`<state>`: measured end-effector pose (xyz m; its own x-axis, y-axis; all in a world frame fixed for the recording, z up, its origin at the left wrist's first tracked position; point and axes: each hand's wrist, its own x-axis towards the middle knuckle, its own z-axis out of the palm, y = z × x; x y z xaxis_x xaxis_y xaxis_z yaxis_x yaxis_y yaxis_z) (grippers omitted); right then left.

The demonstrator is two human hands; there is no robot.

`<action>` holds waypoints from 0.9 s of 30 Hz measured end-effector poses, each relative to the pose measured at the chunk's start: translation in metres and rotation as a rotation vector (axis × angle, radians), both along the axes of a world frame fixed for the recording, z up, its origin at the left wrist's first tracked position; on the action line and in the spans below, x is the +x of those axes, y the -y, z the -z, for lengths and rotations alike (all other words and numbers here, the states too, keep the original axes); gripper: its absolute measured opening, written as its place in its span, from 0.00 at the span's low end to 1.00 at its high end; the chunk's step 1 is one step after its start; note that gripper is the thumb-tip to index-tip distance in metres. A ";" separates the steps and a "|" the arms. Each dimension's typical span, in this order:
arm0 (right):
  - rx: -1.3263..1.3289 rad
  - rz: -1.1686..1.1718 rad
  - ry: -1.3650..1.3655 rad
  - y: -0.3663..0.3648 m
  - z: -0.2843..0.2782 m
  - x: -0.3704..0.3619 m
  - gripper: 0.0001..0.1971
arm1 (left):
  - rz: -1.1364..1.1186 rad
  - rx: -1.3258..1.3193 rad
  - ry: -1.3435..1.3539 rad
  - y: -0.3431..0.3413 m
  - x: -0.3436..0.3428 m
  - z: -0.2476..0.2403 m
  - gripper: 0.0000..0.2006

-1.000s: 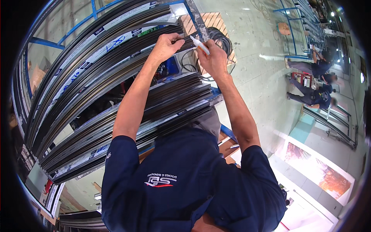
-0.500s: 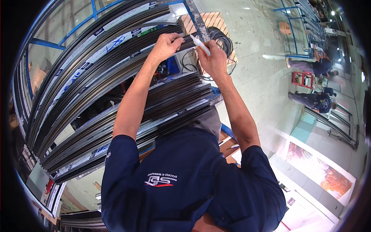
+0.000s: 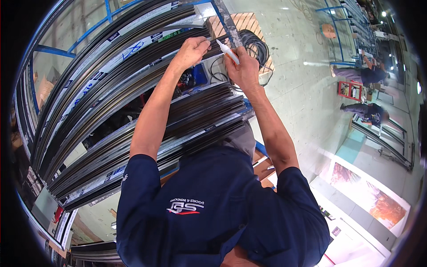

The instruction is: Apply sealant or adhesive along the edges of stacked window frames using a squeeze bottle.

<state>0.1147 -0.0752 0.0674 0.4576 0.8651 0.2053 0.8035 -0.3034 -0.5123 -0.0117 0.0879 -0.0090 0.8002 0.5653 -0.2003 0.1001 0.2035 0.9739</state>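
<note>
So the right hand (image 3: 243,66) has a slim white tube (image 3: 228,52) gripped between thumb and fingers, with the pointed nozzle poking out toward the far left. That tube is up at the far right end of the rack, right around where the far pile of long dark strips (image 3: 111,66) finishes, and its tip sits just beside the strip ends. Can't tell if the tip touches anything.

The left hand (image 3: 192,52) is a bit to the left of it, over the same strips, fingers curled and thumb close to the fingertips. Whether it's pinching a strip or just resting there, I honestly can't tell, the fingers hide it. The two hands are near each other but apart, with the nozzle between them.

Closer to the body there's a second pile of dark strips (image 3: 200,109), also running left to right. In the gap between the piles, just on the near side of the left hand, you can see a blue bin (image 3: 201,75) with dark stuff in it, too small to make out. A blue metal frame (image 3: 54,50) runs along the far left.

Just beyond the right hand there's a slatted wooden piece (image 3: 247,22) and a coil of black cable (image 3: 257,46). Way off to the right, well apart from all this, a red cart (image 3: 350,91) stands on the pale floor (image 3: 296,84), with a co-worker (image 3: 374,114) in dark clothes near it.
</note>
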 end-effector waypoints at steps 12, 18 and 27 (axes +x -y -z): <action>0.023 0.002 0.012 -0.001 -0.002 0.002 0.12 | 0.015 -0.004 0.008 0.000 -0.001 0.000 0.17; 0.056 0.066 -0.003 -0.003 -0.001 0.013 0.12 | 0.011 -0.005 0.017 0.000 0.000 -0.001 0.17; 0.063 0.016 -0.012 -0.001 -0.001 0.014 0.13 | 0.010 -0.018 0.017 0.000 -0.001 -0.002 0.17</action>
